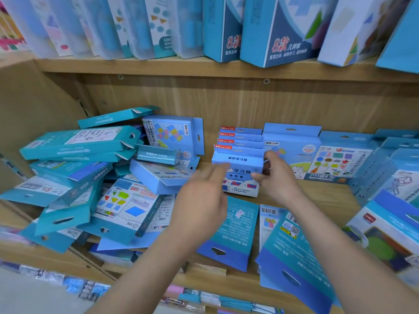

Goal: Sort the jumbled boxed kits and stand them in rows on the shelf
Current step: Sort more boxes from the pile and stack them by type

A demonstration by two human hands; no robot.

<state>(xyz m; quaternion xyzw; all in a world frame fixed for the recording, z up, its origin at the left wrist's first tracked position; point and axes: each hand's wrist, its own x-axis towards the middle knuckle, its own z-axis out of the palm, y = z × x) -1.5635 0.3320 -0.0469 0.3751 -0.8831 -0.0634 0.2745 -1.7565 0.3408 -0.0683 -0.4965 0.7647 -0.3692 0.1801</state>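
Note:
A light blue boxed kit (242,175) stands at the front of a short row of like boxes (240,139) on the wooden shelf (328,198). My right hand (275,175) grips that box by its right side, thumb low and fingers over the top corner. My left hand (201,196), blurred, hovers just left of the box with relaxed fingers and holds nothing. A jumbled heap of teal and blue kits (95,177) fills the shelf's left half. Two kits (233,227) lie flat near the front edge below my hands.
More kits stand in rows to the right (340,162) and lean at the far right (394,230). The upper shelf (204,66) carries tall upright boxes. The shelf's left side wall (34,105) bounds the heap.

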